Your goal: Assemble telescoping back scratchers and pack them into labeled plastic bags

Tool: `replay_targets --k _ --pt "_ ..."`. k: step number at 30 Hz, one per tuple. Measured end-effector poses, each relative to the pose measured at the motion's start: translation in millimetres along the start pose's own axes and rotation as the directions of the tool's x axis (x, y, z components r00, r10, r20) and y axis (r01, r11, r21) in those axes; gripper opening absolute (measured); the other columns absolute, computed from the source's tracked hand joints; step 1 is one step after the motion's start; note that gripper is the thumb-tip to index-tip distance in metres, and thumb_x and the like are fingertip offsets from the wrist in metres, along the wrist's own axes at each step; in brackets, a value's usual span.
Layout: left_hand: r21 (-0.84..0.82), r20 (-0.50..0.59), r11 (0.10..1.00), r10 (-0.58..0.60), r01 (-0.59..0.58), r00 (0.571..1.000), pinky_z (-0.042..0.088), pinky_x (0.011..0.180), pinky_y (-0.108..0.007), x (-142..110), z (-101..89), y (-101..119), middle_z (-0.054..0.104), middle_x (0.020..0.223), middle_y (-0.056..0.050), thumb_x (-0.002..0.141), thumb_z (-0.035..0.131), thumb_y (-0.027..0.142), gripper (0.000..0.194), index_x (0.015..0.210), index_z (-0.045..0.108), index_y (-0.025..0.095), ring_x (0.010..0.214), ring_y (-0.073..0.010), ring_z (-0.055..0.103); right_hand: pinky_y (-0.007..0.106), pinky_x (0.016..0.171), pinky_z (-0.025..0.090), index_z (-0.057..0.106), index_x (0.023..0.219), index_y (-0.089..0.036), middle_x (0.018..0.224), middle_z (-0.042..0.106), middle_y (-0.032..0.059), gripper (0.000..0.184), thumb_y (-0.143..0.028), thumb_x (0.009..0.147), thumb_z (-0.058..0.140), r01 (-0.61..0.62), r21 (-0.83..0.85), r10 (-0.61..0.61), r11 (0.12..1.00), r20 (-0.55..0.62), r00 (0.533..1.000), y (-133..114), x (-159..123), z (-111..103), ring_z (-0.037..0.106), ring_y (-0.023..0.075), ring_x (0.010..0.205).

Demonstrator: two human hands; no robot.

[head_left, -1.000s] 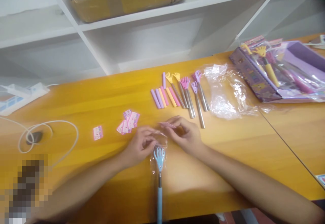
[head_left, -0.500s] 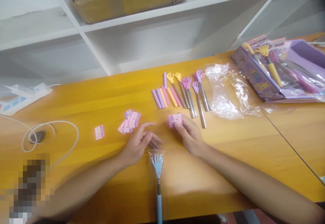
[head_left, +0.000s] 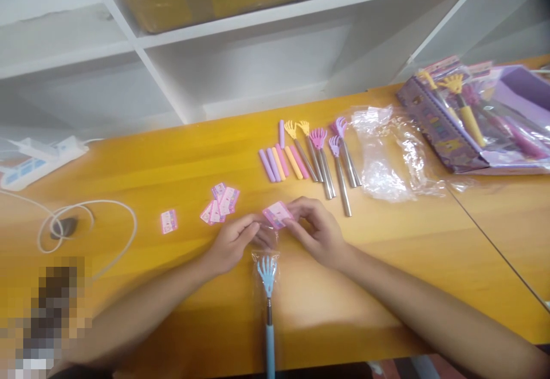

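Observation:
A small pink-and-white card is pinched between the thumb and fingers of my right hand, tilted above the table. Close by on the left, my left hand has its fingers curled at the mouth of a clear plastic bag, seemingly gripping the film there; the fingertips are partly blurred. Inside that bag lies a blue back scratcher, hand-shaped end toward my hands, its handle running to the table's front edge. Several more cards overlap left of my hands, and a single card lies farther left.
Coloured handle sleeves and metal back scratchers lie farther back. Crumpled plastic bags sit beside a purple display box of packed scratchers. A power strip and a white cable are at left.
My right hand has brought the card left and turned it at a tilt toward my left hand. The left hand's fingers have drawn in at the bag's mouth.

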State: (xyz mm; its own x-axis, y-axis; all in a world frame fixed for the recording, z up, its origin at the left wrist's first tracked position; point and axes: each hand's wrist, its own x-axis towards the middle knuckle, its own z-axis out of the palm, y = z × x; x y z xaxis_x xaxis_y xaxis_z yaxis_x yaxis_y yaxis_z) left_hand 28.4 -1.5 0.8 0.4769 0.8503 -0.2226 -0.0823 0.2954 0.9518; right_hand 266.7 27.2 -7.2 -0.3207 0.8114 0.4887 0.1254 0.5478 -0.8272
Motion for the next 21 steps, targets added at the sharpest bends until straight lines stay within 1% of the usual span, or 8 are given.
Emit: replay_targets --k 3,5,7,10,12,14,17,21 --pt "-0.185 0.035 0.983 0.000 0.006 0.999 0.063 0.097 -0.046 3.4 -2.4 -1.6 0.080 0.117 -0.021 0.109 0.055 0.051 0.048 0.128 0.070 0.010 0.107 -0.0315 0.080 0.027 0.065 0.058 0.058 0.123 -0.023 0.092 0.069 0.0023 0.017 -0.022 0.107 0.063 -0.010 -0.073 0.010 0.997 0.006 1.000 2.8 -0.4 2.0 0.067 0.0132 0.073" --pt "-0.288 0.032 0.957 -0.015 0.024 0.999 0.062 0.099 -0.050 6.4 -4.7 -3.1 0.081 0.115 -0.022 0.107 0.056 0.053 0.050 0.122 0.074 0.009 0.107 -0.0341 0.080 0.027 0.064 0.058 0.061 0.122 -0.023 0.092 0.070 0.0026 0.016 -0.022 0.107 0.064 -0.015 -0.127 0.019 0.992 0.032 0.999 3.3 0.6 2.2 0.067 0.0133 0.073" --pt "-0.345 0.031 0.938 -0.033 0.042 0.999 0.061 0.099 -0.054 9.1 -7.2 -4.2 0.082 0.113 -0.022 0.105 0.058 0.055 0.051 0.119 0.076 0.009 0.106 -0.0362 0.080 0.026 0.063 0.057 0.064 0.122 -0.023 0.092 0.071 0.0027 0.016 -0.022 0.106 0.065 0.005 -0.161 0.005 0.987 0.061 0.998 2.8 2.2 1.6 0.066 0.0127 0.071" --pt "-0.378 0.067 0.924 -0.034 0.057 0.997 0.058 0.104 -0.058 11.1 -10.4 -5.0 0.081 0.120 -0.022 0.103 0.057 0.060 0.056 0.122 0.076 0.010 0.114 -0.0386 0.077 0.027 0.064 0.057 0.066 0.121 -0.022 0.093 0.072 0.0037 0.016 -0.021 0.105 0.066 0.071 -0.188 -0.054 0.980 0.095 0.994 1.8 4.4 0.2 0.066 0.0135 0.073" --pt "-0.388 0.093 0.919 -0.032 0.066 0.995 0.055 0.108 -0.060 11.3 -11.8 -5.0 0.079 0.127 -0.023 0.105 0.052 0.063 0.061 0.125 0.076 0.010 0.121 -0.0396 0.074 0.029 0.069 0.060 0.067 0.121 -0.022 0.097 0.072 0.0055 0.017 -0.018 0.105 0.067 0.120 -0.183 -0.099 0.976 0.119 0.988 1.5 5.2 -0.5 0.069 0.0154 0.080" --pt "-0.392 0.111 0.917 -0.032 0.074 0.993 0.053 0.111 -0.062 11.0 -12.8 -4.7 0.076 0.132 -0.023 0.106 0.048 0.063 0.063 0.129 0.075 0.010 0.125 -0.0397 0.072 0.031 0.074 0.063 0.068 0.124 -0.022 0.101 0.072 0.0073 0.021 -0.015 0.104 0.066 0.161 -0.173 -0.137 0.972 0.144 0.980 1.5 5.3 -0.9 0.071 0.0171 0.088" --pt "-0.385 0.136 0.919 -0.038 0.088 0.990 0.051 0.113 -0.062 10.1 -13.9 -4.0 0.076 0.133 -0.023 0.107 0.047 0.064 0.065 0.133 0.074 0.011 0.124 -0.0390 0.073 0.033 0.079 0.064 0.068 0.129 -0.022 0.105 0.070 0.0085 0.028 -0.011 0.104 0.064 0.186 -0.181 -0.159 0.966 0.154 0.975 1.4 4.4 -0.8 0.071 0.0180 0.094" --pt "-0.366 0.165 0.924 -0.054 0.112 0.985 0.049 0.116 -0.062 9.2 -15.3 -3.3 0.075 0.135 -0.022 0.107 0.045 0.066 0.068 0.140 0.070 0.013 0.128 -0.0382 0.071 0.034 0.080 0.065 0.068 0.133 -0.024 0.107 0.069 0.0082 0.034 -0.009 0.103 0.063 0.191 -0.199 -0.161 0.961 0.158 0.974 0.9 2.3 -0.7 0.071 0.0188 0.095"
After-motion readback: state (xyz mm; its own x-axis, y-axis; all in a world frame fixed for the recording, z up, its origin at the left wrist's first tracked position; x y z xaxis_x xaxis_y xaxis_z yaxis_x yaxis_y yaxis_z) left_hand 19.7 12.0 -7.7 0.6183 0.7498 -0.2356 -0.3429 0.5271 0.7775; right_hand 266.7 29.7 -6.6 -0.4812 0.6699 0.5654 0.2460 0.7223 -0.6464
